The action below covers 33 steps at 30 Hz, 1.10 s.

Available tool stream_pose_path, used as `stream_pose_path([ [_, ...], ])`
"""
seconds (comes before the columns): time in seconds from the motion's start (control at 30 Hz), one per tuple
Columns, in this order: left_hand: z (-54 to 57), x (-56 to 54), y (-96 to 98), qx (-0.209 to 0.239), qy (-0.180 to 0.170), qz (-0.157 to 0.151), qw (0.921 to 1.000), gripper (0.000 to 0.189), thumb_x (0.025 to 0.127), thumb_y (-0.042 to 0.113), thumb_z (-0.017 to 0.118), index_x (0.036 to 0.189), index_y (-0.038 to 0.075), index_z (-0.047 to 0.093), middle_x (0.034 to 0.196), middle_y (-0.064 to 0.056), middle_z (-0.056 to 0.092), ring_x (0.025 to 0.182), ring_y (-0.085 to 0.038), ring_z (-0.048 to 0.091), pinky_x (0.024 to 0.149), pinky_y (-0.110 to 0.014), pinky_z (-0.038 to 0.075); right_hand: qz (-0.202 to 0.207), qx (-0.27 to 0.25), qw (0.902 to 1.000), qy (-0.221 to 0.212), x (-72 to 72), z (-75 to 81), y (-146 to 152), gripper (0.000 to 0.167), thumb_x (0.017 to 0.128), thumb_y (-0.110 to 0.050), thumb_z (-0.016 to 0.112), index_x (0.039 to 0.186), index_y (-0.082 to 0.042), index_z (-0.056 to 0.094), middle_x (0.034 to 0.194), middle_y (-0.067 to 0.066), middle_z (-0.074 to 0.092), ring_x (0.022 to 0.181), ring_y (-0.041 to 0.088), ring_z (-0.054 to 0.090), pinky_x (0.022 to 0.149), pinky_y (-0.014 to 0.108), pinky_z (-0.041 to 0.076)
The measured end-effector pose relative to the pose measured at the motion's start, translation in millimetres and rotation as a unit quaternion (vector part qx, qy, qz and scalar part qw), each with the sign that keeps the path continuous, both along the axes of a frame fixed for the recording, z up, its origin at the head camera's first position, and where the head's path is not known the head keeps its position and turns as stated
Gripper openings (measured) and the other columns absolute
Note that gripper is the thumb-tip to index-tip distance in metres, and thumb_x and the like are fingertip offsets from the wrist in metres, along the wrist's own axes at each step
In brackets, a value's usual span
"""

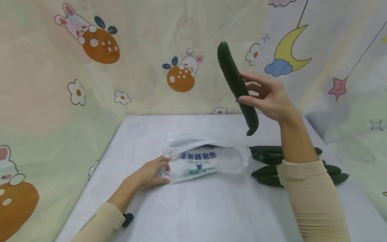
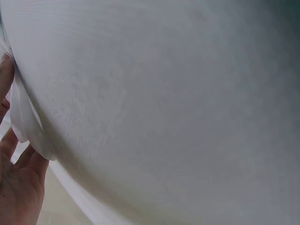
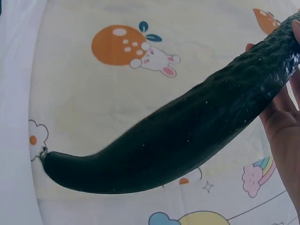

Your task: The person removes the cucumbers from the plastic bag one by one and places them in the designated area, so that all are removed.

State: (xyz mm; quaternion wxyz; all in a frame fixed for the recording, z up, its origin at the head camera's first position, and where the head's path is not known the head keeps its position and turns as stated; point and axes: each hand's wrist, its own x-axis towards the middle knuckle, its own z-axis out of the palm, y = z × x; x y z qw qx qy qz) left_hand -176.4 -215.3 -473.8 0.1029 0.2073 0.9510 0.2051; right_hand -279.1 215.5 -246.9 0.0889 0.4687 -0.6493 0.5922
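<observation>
In the head view my right hand [image 1: 267, 95] holds up a long dark green cucumber [image 1: 232, 74], pinched between thumb and fingers around its middle. The cucumber's narrow, bent stem end points down, and that end shows large in the right wrist view. My left hand [image 1: 154, 171] grips the left edge of a white plastic bag [image 1: 223, 164] lying on the table, printed with blue characters and a green design. The bag's upper layer gapes along its far side. In the left wrist view, thumb and fingers hold a fold of the thin white plastic [image 2: 28, 117].
Several more cucumbers [image 1: 267, 170] lie on the white table [image 1: 211, 208] to the right of the bag, partly hidden by my right forearm. A cloth backdrop [image 1: 145, 43] with cartoon rabbits, flowers and a moon hangs behind and along the sides of the table.
</observation>
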Motion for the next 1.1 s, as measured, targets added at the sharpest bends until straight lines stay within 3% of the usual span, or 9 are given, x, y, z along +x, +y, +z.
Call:
stream_pose_path([
  [0.27,4.1,-3.1,1.3,0.010,0.012,-0.010,0.9998,0.031,0.082,0.044,0.086,0.096,0.030,0.061,0.153,-0.004,0.051,0.146,-0.039,0.042,0.115,-0.056,0.040,-0.023,-0.026,0.9993,-0.012,-4.8,-4.7,36,0.065,0.079,0.030,0.064,0.140,0.008,0.056,0.127,0.021,0.062,0.101,0.029,0.068,0.082,0.028,0.061],
  [0.5,7.9,-4.6,1.4,0.003,0.012,-0.008,0.9999,0.032,0.082,0.044,0.086,0.095,0.030,0.061,0.153,-0.004,0.051,0.142,-0.037,0.046,0.114,-0.055,0.041,-0.069,0.000,0.9956,-0.063,-11.9,-41.6,73,0.060,0.084,0.025,0.064,0.141,0.007,0.056,0.130,0.009,0.069,0.110,0.017,0.070,0.088,0.021,0.058],
  [0.73,6.5,-2.9,1.0,0.008,-0.009,-0.005,0.9999,0.032,0.081,0.044,0.086,0.095,0.030,0.061,0.154,-0.005,0.049,0.147,-0.040,0.040,0.116,-0.057,0.037,-0.086,0.060,0.9889,-0.105,-16.5,-73.9,94,0.058,0.086,0.022,0.066,0.141,0.006,0.056,0.124,0.007,0.068,0.102,0.017,0.068,0.084,0.020,0.059],
  [0.9,3.8,-1.1,0.8,0.009,-0.016,0.005,0.9998,0.034,0.080,0.046,0.087,0.094,0.030,0.061,0.155,-0.005,0.049,0.145,-0.039,0.042,0.116,-0.057,0.038,-0.159,0.162,0.9690,-0.098,-22.0,-88.7,102,0.054,0.089,0.008,0.073,0.141,-0.004,0.061,0.122,0.003,0.066,0.105,0.015,0.066,0.083,0.018,0.058],
  [1.1,-0.5,-1.9,0.9,0.013,-0.013,0.008,0.9998,0.034,0.080,0.045,0.087,0.094,0.031,0.060,0.154,-0.005,0.049,0.144,-0.038,0.043,0.116,-0.057,0.038,-0.201,0.239,0.9436,-0.110,-30.0,-104.9,111,0.051,0.092,-0.006,0.077,0.141,-0.013,0.063,0.124,0.000,0.065,0.107,0.010,0.064,0.082,0.017,0.055],
])
